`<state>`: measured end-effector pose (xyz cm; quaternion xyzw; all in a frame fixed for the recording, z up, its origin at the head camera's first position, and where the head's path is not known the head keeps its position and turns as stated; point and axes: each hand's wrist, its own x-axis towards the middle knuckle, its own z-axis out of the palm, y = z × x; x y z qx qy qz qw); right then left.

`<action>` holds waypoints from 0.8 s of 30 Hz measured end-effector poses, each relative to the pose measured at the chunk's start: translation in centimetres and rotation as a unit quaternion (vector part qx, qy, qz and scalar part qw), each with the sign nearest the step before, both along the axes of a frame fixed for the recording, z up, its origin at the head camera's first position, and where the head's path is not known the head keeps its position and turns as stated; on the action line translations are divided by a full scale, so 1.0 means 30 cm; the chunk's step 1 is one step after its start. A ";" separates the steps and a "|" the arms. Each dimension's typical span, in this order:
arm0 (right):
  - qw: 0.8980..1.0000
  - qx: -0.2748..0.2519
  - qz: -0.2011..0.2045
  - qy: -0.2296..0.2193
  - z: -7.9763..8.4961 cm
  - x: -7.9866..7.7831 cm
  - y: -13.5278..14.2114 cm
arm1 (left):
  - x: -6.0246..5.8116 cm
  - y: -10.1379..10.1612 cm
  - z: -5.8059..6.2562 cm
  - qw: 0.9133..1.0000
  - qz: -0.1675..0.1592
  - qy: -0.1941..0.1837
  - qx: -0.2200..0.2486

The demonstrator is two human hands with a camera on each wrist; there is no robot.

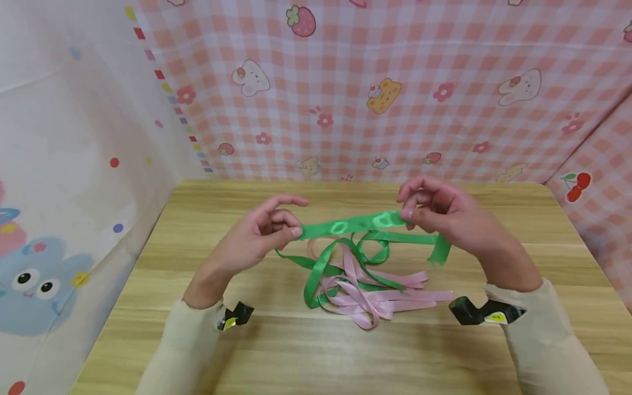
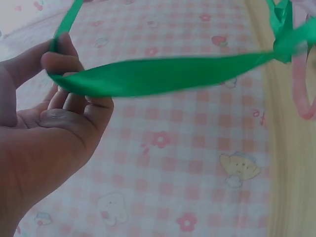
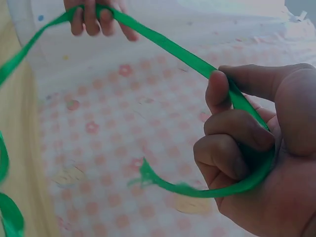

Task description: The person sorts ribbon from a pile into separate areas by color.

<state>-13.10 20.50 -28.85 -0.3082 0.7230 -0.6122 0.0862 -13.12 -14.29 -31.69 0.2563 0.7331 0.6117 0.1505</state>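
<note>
A green satin ribbon (image 1: pixel 353 224) is stretched between both hands above the table. My left hand (image 1: pixel 264 230) pinches it between thumb and fingers; in the left wrist view the ribbon (image 2: pixel 163 76) runs off from the fingers toward the table, slightly twisted. My right hand (image 1: pixel 441 214) pinches the other side, and in the right wrist view a short frayed end (image 3: pixel 185 190) curls out below the palm. Under the hands lies a loose tangle of green ribbon (image 1: pixel 316 274) and pink ribbon (image 1: pixel 365 302), overlapping each other.
The wooden table (image 1: pixel 296 356) ends at a pink checked cloth (image 1: pixel 336 131) behind it. A white patterned cloth (image 1: pixel 89 120) hangs at the left. Both sleeved wrists carry a small black camera, such as the right camera (image 1: pixel 486 312).
</note>
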 end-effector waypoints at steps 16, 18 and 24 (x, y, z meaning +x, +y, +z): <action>0.993 -0.019 -0.099 0.066 0.000 0.052 0.240 | -0.040 -0.177 -0.005 0.997 0.043 0.046 -0.038; 0.993 -0.012 -0.097 0.068 -0.010 0.046 0.270 | -0.045 -0.205 -0.017 0.997 0.051 0.044 -0.046; 0.996 -0.010 -0.072 0.049 -0.061 0.020 0.338 | -0.057 -0.270 -0.053 0.994 0.072 0.033 -0.072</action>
